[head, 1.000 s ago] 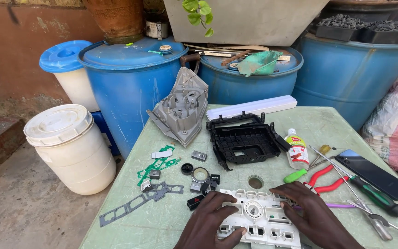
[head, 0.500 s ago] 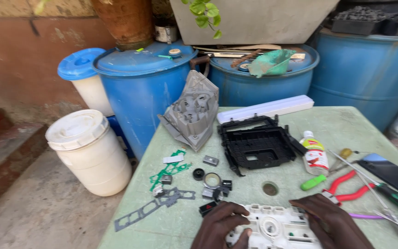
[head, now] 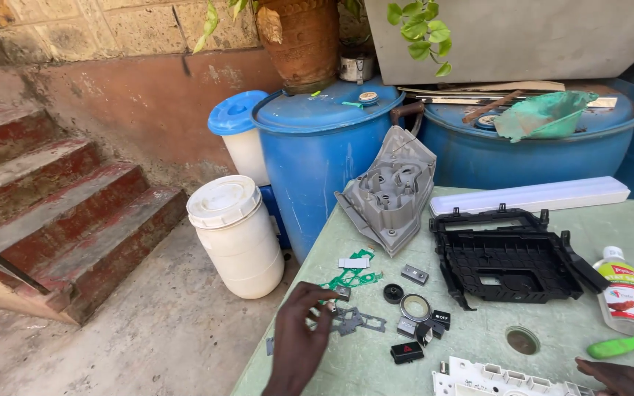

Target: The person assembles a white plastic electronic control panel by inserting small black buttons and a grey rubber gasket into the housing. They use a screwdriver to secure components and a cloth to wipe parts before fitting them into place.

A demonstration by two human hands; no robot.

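Left hand (head: pixel 299 345) fingers pinch a small grey part (head: pixel 342 292) near the bench (head: pixel 376 367) edge at 9 o'clock; a loose grip risks dropping it, right hand (head: pixel 621 375) fingers cannot tell

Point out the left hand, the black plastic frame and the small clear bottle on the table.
left hand (head: pixel 304 331), head view, on the back of the hand.
black plastic frame (head: pixel 511 258), head view, on its ribbed middle.
clear bottle (head: pixel 624 293), head view, on its labelled body.

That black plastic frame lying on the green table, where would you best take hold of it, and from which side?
Probably by the long rear rail of the black frame, coming from above. It lies flat and open-faced, its ribbed middle offers no grip, and the rails stand proud as narrow edges that fingers can pinch. The bottle crowds its right side; the left side is freer.
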